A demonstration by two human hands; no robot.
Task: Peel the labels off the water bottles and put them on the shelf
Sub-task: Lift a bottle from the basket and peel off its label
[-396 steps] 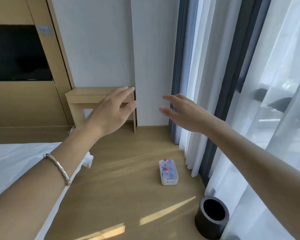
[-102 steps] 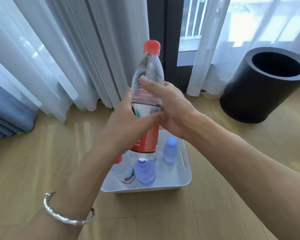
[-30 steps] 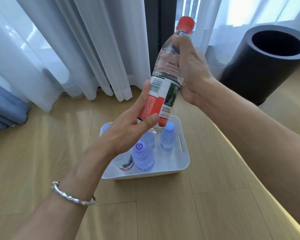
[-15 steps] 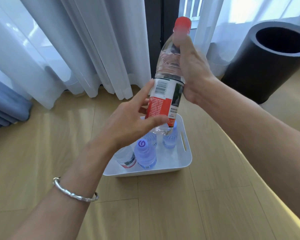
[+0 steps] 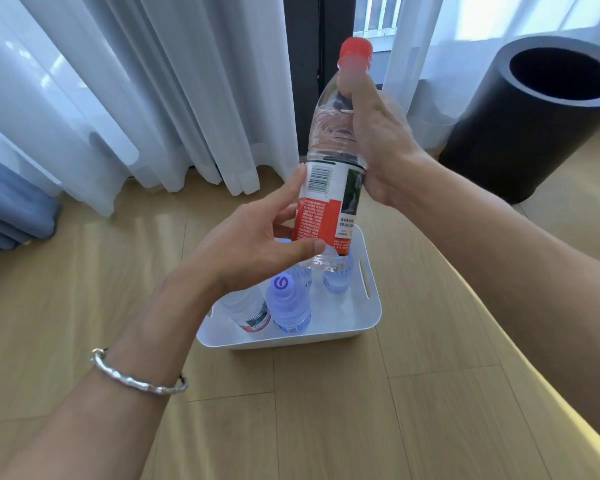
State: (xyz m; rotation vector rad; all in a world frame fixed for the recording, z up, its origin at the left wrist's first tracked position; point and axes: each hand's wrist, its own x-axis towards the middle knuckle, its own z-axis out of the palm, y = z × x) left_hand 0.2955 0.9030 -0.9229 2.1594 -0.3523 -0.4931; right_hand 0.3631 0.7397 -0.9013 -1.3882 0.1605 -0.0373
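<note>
Since half a second ago the bottle has barely shifted, while the left hand has slid its thumb under the label's lower edge and stretched its forefinger up beside the barcode. Right hand is wrapped around the clear shoulder below the red cap, holding the bottle nearly upright above the white tub. Left hand sits half open, thumb and forefinger touching the label, not yet pinching it.

To do this well, I judge the person should turn the bottle until the label's glued seam faces them, catch that edge with a nail, and pull around the body while the right hand grips firmly, since thin ribbed plastic buckles under squeeze.

That label looks a glossy film sleeve, red and white with a dark picture panel. Other bottles stand in the tub, one red-labelled at 7 o'clock of it, pale blue capped ones beside. A matte black cylindrical bin stands at 2 o'clock, sheer curtains at 11, on smooth wood flooring
</note>
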